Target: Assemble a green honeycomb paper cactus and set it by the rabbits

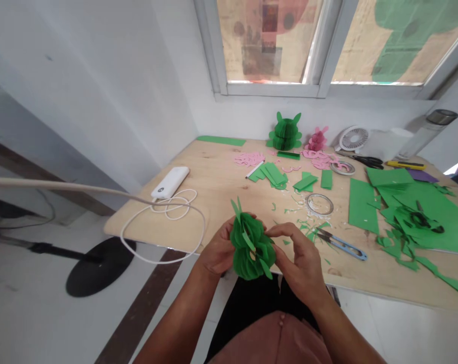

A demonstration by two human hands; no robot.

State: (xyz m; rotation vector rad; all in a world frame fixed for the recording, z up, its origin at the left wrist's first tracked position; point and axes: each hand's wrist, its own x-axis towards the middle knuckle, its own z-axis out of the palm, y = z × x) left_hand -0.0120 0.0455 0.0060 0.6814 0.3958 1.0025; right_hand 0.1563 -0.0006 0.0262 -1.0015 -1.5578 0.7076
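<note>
Between my two hands, just off the table's front edge, is a green layered paper figure [252, 247] with fanned folds and thin pointed strips sticking out. My left hand [220, 247] wraps round its left side, with some fingers hidden behind the paper. At the right side, my right hand [299, 258] pinches the paper's edge between thumb and forefinger. Blue-handled snips [342, 243] lie on the table to the right of my right hand, among green paper scraps. A roll of tape [319, 204] lies flat beyond them.
On the wooden table [221, 177] a finished-looking green paper figure [285, 132] and a smaller pink one [317, 139] stand by the wall. A white power bank [170, 182] trails a looping cable at left. Green sheets [441, 207], black scissors [367, 161] and a yellow cutter [406, 165] lie right.
</note>
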